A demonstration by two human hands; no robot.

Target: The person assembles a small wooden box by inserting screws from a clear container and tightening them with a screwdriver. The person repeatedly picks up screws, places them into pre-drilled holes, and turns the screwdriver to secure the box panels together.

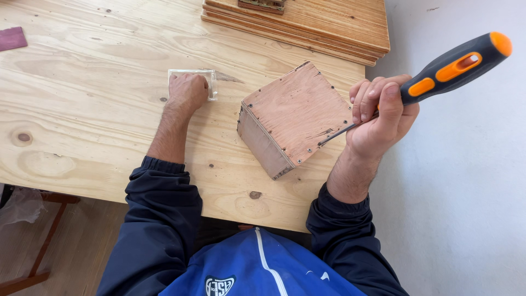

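Here left hand (186, 90) reaches into clear tray (193, 72), right hand (378, 118) grips screwdriver (455, 68).

Pale pine bench (82, 109) with dark knots; stacked plywood boards (323, 22) at far edge, small wooden block (263, 5) on top; maroon sanding pad (11, 38) far left; grey floor (455, 192) beside.
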